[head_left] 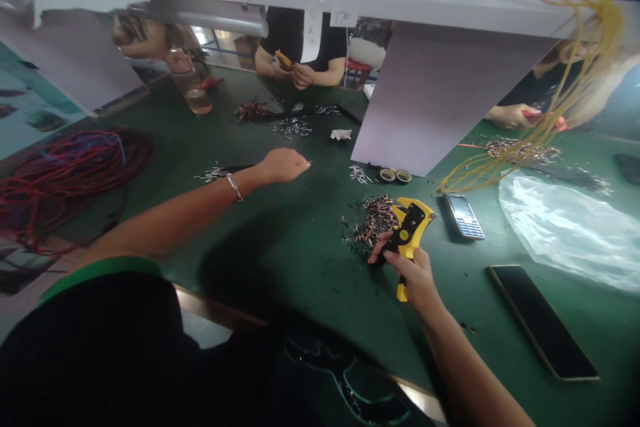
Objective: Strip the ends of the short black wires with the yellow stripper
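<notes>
My right hand (417, 273) grips a yellow-and-black wire stripper (413, 230), its head turned up and away from me. Right beside the tool lies a heap of short copper-coloured and dark wire scraps (375, 220). Over the middle of the green table (280, 233), my left hand (285, 165) is closed, thumb and fingertips pressed together. A tiny pale tip shows at the fingers, too small to name. Left of that wrist is a small pile of silvery pieces (215, 173); a similar pile of silvery pieces (360, 175) lies to the right of the hand.
Red and blue wire coils (75, 173) lie at left. A keypad phone (463, 216), smartphone (543, 320) and clear plastic bag (565, 227) lie right. Tape rolls (395, 176) sit by a white upright panel (445, 93). Yellow wires (590, 33) hang from the shelf. Co-workers' hands (300, 73) are opposite.
</notes>
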The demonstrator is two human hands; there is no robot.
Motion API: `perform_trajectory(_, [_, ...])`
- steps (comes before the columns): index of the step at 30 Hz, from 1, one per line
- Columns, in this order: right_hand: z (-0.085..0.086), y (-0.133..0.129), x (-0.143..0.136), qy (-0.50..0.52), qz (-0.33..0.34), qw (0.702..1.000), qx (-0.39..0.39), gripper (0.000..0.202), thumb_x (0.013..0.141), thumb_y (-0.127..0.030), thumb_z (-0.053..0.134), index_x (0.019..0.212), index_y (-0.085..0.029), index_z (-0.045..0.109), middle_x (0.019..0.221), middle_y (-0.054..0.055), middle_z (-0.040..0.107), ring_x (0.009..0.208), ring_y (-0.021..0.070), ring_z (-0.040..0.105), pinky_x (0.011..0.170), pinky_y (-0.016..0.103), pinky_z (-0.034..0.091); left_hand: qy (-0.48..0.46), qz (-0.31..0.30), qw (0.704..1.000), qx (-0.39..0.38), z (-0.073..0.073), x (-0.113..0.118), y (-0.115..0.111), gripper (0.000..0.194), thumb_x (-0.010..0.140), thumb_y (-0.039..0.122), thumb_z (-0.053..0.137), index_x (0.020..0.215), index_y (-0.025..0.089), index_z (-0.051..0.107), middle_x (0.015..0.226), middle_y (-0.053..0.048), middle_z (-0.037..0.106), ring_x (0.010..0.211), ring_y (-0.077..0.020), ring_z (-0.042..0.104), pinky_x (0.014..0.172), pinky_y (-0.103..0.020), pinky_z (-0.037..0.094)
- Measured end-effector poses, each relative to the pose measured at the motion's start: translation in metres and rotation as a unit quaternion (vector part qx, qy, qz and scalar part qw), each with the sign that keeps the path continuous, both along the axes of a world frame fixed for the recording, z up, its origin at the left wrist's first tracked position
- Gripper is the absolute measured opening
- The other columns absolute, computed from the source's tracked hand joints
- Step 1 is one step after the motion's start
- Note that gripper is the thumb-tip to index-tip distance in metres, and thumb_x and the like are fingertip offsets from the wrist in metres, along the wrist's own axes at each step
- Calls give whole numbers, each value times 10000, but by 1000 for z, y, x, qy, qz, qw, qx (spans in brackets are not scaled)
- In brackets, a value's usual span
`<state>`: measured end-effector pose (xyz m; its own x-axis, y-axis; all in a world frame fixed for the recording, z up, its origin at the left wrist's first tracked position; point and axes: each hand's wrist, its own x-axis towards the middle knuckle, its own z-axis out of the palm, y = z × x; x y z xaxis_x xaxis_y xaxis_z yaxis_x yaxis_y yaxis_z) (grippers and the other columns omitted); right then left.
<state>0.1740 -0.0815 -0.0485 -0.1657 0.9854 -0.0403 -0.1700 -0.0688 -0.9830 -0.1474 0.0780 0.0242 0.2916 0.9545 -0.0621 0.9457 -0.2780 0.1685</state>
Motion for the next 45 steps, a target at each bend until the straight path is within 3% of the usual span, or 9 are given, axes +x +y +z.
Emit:
perform_trajectory(3, [-2, 0, 1, 1, -1, 1000, 2, 265, 752, -266, 728, 994, -184, 657, 797, 26, 688, 681, 214, 671, 708, 376, 533, -110, -49, 992, -37, 2, 19, -15, 424, 885, 412, 449, 595, 176, 649, 587, -32, 642, 629, -146, 560, 654, -265, 359])
perform_trajectory(9, [-2, -1, 0, -21, -4, 1000, 10, 254, 767, -277, 720, 997, -188, 660, 804, 28, 692, 692, 207, 670, 714, 368, 535, -259, -90, 953, -126, 7, 49, -43, 481, 873, 415, 484, 491, 154, 615, 683, -83, 706, 640, -120, 587, 692, -262, 405])
perform_trajectory(15, [-5, 0, 1, -25, 0, 1000, 10, 271, 758, -284, 727, 1002, -188, 659, 812, 34, 697, 685, 214, 675, 700, 377, 544, -330, -89, 911, -229, 20, 69, -68, 420, 888, 451, 508, 788, 113, 738, 546, -33, 622, 485, -94, 466, 572, -262, 388])
perform_trajectory(19, [-6, 0, 1, -13, -3, 1000, 7, 276, 755, -280, 731, 1005, -190, 656, 804, 25, 694, 673, 207, 676, 692, 366, 537, -367, -77, 884, -278, 27, 81, -80, 423, 892, 463, 518, 846, 96, 724, 574, -37, 619, 482, -90, 437, 539, -260, 364])
perform_trajectory(27, [-6, 0, 1, -18, 9, 1000, 21, 292, 767, -286, 719, 1032, -191, 645, 813, 25, 697, 680, 204, 673, 688, 355, 521, -398, -65, 846, -349, 27, 99, -86, 417, 894, 483, 543, 885, 101, 710, 643, -50, 622, 489, -90, 413, 489, -273, 272])
perform_trajectory(35, [-7, 1, 0, -18, 0, 1000, 20, 288, 759, -299, 730, 1016, -198, 648, 798, 15, 693, 673, 196, 668, 690, 350, 525, -442, -28, 807, -390, 14, 106, -82, 396, 883, 500, 577, 866, 122, 691, 641, -57, 608, 478, -87, 408, 458, -290, 175])
perform_trajectory(45, [-13, 0, -5, -14, -24, 999, 34, 288, 744, -311, 724, 1000, -193, 668, 773, 20, 687, 643, 190, 651, 660, 343, 523, -478, -1, 784, -396, 12, 106, -79, 420, 860, 530, 591, 874, 122, 686, 635, -46, 596, 490, -86, 409, 479, -298, 191])
